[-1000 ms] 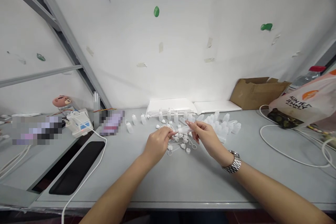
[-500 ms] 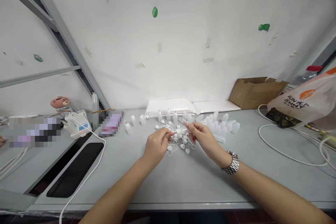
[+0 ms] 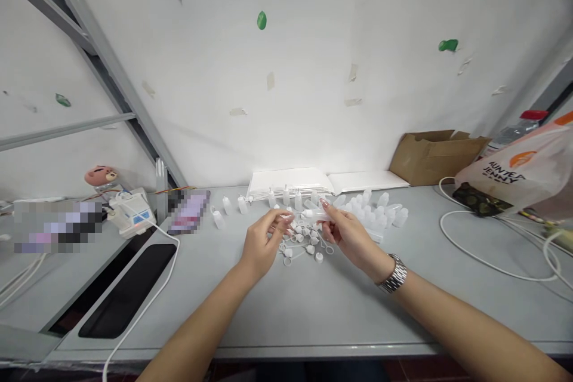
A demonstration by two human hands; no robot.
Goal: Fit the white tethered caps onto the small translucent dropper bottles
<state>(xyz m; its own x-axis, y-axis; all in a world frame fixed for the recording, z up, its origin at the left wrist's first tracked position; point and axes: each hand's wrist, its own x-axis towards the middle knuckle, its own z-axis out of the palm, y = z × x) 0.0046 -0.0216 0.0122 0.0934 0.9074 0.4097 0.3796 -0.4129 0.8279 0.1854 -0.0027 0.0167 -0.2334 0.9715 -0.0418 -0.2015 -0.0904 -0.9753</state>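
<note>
My right hand (image 3: 347, 233) grips a small translucent plastic squeeze bottle (image 3: 316, 215) between thumb and fingers. The bottle lies nearly level, its white neck end facing left. Just left of that end is my left hand (image 3: 264, 242), thumb and fingertips drawn together; whatever they pinch is too small to make out. A gap shows between those fingertips and the bottle. Under and in front of both hands lies a loose pile of white caps (image 3: 310, 249) with looped straps. Right of the pile, several plain bottles (image 3: 369, 215) are heaped together.
Several capped bottles (image 3: 218, 219) stand at the left and along the back, before white sheets (image 3: 290, 179). A cardboard box (image 3: 439, 158) and a plastic bag (image 3: 519, 167) are at the right, with a white cable (image 3: 474, 271). A black pad (image 3: 128, 292) and a phone (image 3: 190, 212) lie left.
My left fingertips have drawn back from the bottle's neck end, slightly left and up. The right fingers have shifted on the bottle, which is now more level.
</note>
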